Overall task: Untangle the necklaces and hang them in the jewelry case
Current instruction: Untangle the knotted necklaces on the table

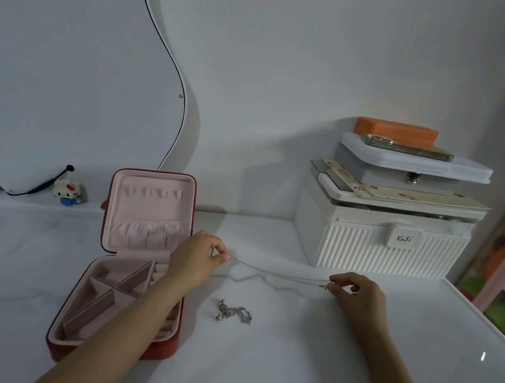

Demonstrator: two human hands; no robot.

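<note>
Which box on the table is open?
The red jewelry case with pink lining, left of the hands; the stacked white, grey and orange boxes are closed.

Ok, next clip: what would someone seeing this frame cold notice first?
Probably the thin gold necklace stretched above the white table, pinched between the left hand and right hand. Next, the open red jewelry case with its pink lining at the left, lid upright. A small silver tangle of jewelry lies on the table below the chain.
</note>
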